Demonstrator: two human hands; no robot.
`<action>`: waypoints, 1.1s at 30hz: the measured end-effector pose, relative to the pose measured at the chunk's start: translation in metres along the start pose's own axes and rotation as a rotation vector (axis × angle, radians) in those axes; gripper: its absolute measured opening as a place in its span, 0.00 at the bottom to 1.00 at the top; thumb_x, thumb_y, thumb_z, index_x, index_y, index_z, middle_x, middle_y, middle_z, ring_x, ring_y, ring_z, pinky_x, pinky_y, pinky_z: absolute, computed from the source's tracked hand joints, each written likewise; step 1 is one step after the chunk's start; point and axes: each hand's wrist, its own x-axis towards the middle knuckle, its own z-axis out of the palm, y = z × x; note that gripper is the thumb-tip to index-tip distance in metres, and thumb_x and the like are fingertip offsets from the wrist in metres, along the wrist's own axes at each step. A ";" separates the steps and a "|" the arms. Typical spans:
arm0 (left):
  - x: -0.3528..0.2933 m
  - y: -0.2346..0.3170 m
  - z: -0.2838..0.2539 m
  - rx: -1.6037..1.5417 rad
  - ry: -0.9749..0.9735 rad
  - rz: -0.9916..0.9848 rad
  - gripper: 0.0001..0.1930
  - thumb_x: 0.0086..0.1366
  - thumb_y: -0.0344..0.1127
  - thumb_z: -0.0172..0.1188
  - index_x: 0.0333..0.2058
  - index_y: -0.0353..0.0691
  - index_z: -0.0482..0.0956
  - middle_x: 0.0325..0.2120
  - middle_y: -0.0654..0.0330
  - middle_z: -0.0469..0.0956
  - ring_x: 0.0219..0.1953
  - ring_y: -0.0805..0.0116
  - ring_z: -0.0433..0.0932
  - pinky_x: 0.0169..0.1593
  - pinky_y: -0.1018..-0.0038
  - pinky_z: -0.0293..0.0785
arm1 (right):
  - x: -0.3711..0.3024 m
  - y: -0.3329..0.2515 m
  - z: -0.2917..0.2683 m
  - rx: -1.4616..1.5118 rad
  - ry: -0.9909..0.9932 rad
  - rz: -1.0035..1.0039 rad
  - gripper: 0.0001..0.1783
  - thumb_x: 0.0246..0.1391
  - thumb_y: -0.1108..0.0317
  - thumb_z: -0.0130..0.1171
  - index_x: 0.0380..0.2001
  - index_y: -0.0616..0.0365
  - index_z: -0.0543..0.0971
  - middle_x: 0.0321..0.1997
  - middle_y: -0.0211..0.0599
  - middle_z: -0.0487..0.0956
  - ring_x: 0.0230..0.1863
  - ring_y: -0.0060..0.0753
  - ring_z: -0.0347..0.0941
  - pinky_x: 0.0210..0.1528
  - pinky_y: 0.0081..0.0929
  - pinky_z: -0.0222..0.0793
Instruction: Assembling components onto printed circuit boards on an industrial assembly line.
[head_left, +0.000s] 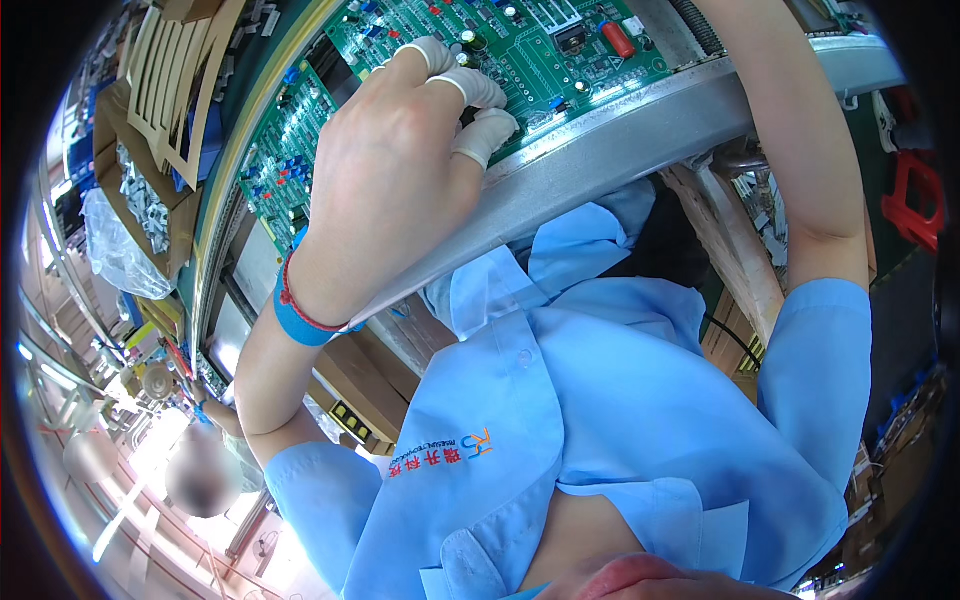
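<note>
My left hand [400,165] is over a green circuit board [545,85], white finger cots on its thumb and fingers. The fingers curl down together at the board's surface, and a bit of something dark shows between thumb and forefinger, too covered to name. A blue wristband [298,312] and a thin red cord circle that wrist. Around the fingertips the board carries small capacitors, a red cylindrical part [617,39] and a black part with a metal heat sink [570,38]. Reaching up past the top edge is my right forearm [790,110]; its hand lies outside the picture.
A grey metal rail [640,135] runs along the board's near side. Another populated green board [280,160] lies to the left. Beyond it stand a cardboard box [160,245] of small grey parts, slotted cardboard dividers [175,75] and a clear plastic bag [118,250]. Another person's arm [222,415] shows lower left.
</note>
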 end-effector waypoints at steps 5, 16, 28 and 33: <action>0.000 -0.001 0.004 0.004 0.066 0.091 0.07 0.51 0.32 0.66 0.30 0.39 0.82 0.30 0.56 0.74 0.32 0.57 0.76 0.34 0.66 0.73 | 0.001 0.005 0.000 -0.015 -0.004 -0.010 0.09 0.48 0.65 0.58 0.25 0.57 0.83 0.25 0.42 0.80 0.29 0.42 0.77 0.35 0.36 0.71; -0.010 0.002 -0.012 0.079 0.098 0.082 0.12 0.52 0.32 0.67 0.36 0.39 0.80 0.30 0.56 0.73 0.27 0.58 0.75 0.30 0.68 0.72 | 0.004 -0.005 -0.005 0.165 -0.010 -0.004 0.06 0.49 0.67 0.60 0.26 0.57 0.81 0.26 0.42 0.79 0.32 0.46 0.76 0.34 0.38 0.70; -0.065 -0.055 -0.068 -1.271 -0.076 -0.523 0.11 0.69 0.30 0.49 0.48 0.33 0.70 0.38 0.56 0.77 0.31 0.75 0.77 0.34 0.79 0.76 | 0.178 -0.028 0.011 -0.246 -0.301 0.004 0.19 0.51 0.54 0.60 0.38 0.57 0.82 0.38 0.44 0.82 0.42 0.45 0.77 0.46 0.37 0.71; -0.098 -0.076 -0.076 -1.277 0.013 -0.650 0.10 0.71 0.35 0.47 0.45 0.35 0.71 0.37 0.57 0.78 0.29 0.77 0.76 0.30 0.82 0.72 | 0.273 0.028 0.090 -0.581 -0.931 0.380 0.27 0.50 0.49 0.60 0.47 0.57 0.79 0.46 0.43 0.80 0.50 0.47 0.75 0.53 0.36 0.70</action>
